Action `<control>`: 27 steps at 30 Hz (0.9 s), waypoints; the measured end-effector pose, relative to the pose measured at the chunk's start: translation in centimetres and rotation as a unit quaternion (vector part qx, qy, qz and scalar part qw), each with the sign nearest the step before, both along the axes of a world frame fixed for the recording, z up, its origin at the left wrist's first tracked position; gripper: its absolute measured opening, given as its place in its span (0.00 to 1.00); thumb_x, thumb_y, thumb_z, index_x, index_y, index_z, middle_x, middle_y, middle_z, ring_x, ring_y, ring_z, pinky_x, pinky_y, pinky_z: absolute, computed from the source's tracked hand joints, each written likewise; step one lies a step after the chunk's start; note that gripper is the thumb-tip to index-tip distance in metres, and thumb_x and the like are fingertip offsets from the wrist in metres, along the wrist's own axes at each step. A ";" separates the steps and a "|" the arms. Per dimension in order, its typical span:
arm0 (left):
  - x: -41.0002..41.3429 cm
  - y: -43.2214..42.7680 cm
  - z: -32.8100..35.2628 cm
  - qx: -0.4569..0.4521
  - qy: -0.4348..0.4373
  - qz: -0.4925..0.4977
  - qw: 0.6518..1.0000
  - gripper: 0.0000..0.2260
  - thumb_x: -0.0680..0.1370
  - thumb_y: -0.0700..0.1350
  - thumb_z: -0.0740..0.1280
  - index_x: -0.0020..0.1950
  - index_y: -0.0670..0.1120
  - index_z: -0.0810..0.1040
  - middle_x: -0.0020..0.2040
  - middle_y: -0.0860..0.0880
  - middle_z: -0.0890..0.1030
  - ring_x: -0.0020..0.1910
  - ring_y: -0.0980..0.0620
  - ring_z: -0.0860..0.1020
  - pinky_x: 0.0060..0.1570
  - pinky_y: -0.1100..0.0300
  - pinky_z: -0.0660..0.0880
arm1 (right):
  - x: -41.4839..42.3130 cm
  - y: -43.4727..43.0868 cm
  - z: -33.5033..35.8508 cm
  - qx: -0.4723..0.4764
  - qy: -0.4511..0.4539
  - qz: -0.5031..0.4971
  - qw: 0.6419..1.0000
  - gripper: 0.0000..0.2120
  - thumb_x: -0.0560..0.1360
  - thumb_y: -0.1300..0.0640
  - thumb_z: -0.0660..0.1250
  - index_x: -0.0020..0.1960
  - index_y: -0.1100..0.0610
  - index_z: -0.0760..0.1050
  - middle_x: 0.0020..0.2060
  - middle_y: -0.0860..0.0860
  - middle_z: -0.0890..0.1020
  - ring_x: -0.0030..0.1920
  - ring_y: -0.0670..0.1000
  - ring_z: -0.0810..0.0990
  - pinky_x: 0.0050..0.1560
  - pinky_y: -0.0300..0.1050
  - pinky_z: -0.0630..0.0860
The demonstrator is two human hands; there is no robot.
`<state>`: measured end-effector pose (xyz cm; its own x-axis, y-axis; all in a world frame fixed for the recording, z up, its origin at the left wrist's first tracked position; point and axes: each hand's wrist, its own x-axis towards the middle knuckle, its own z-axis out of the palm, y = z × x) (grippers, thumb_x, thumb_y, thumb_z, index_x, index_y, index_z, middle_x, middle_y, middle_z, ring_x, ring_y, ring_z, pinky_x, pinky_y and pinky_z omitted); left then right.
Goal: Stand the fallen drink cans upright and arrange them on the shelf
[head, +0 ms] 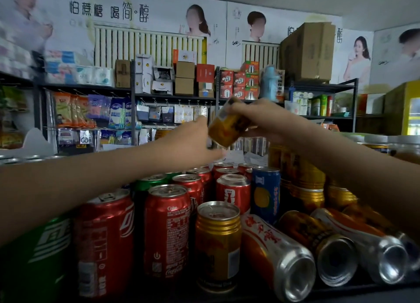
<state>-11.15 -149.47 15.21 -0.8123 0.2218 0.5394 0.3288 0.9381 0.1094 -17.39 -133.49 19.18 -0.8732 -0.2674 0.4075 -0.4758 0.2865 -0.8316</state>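
Head view: right hand [256, 118] grips a gold can [227, 125] above the back rows, its long axis tilted, upper end leaning right. Left hand [191, 141], fingers outstretched, sits just beside its lower end. Fallen cans [295, 252] lie front right, bases toward the camera.

We log a raised gold can [227, 125] tilted in the air. Red cans [168, 230], a front gold can [218, 241] and a blue can [266, 193] stand upright; fallen cans [318, 241] lie on their sides at right, bases toward us.
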 end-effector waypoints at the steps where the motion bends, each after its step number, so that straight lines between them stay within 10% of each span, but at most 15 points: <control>1: -0.1 0.1 0.6 0.104 -0.063 -0.024 0.992 0.25 0.76 0.61 0.63 0.63 0.43 0.66 0.51 0.47 0.76 0.48 0.52 0.78 0.43 0.59 0.77 | 0.5 0.2 0.1 -0.051 -0.008 0.026 0.998 0.19 0.71 0.51 0.72 0.55 0.60 0.71 0.53 0.57 0.79 0.54 0.55 0.79 0.48 0.44 0.81; 5: -0.4 0.9 1.8 0.572 -0.306 -0.185 0.738 0.36 0.76 0.65 0.57 0.68 0.34 0.63 0.55 0.31 0.78 0.50 0.40 0.81 0.48 0.53 0.80 | 2.1 0.5 -0.5 -0.159 0.005 0.103 0.982 0.10 0.75 0.54 0.67 0.53 0.58 0.73 0.50 0.54 0.80 0.53 0.50 0.80 0.51 0.44 0.80; 8: -0.7 1.8 1.7 0.675 -0.253 -0.238 0.650 0.27 0.75 0.60 0.64 0.64 0.40 0.69 0.54 0.33 0.77 0.48 0.39 0.81 0.46 0.51 0.81 | 2.8 0.5 -0.8 -0.115 0.034 0.143 0.983 0.08 0.77 0.55 0.65 0.50 0.60 0.76 0.42 0.50 0.83 0.48 0.46 0.82 0.51 0.40 0.79; 13: -1.8 1.6 2.4 0.643 -0.156 -0.254 0.705 0.10 0.75 0.48 0.68 0.51 0.45 0.72 0.52 0.41 0.80 0.50 0.46 0.81 0.53 0.54 0.79 | 1.8 1.9 -1.1 -0.052 0.011 0.094 0.994 0.26 0.70 0.55 0.72 0.63 0.56 0.65 0.57 0.55 0.77 0.57 0.53 0.79 0.56 0.47 0.78; 20: -5.4 1.6 2.3 0.485 -0.135 -0.162 0.849 0.20 0.72 0.46 0.72 0.61 0.42 0.70 0.55 0.43 0.80 0.49 0.49 0.81 0.44 0.59 0.81 | 0.3 4.0 -2.3 0.131 -0.024 0.043 0.990 0.29 0.71 0.55 0.72 0.68 0.54 0.65 0.59 0.52 0.75 0.57 0.49 0.76 0.58 0.45 0.74; 27: -7.1 1.0 1.5 0.306 -0.143 -0.068 0.939 0.20 0.70 0.49 0.73 0.57 0.43 0.72 0.51 0.45 0.80 0.50 0.49 0.80 0.52 0.51 0.79 | 0.9 5.8 -3.0 0.270 0.037 0.048 0.961 0.13 0.77 0.52 0.66 0.61 0.48 0.75 0.56 0.46 0.78 0.55 0.45 0.77 0.55 0.40 0.75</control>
<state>-18.22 -148.48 16.67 -0.9298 0.0547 0.3640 0.3168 0.6225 0.7156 -16.53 -127.67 16.19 -0.8079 -0.5353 0.2466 -0.5738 0.6188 -0.5366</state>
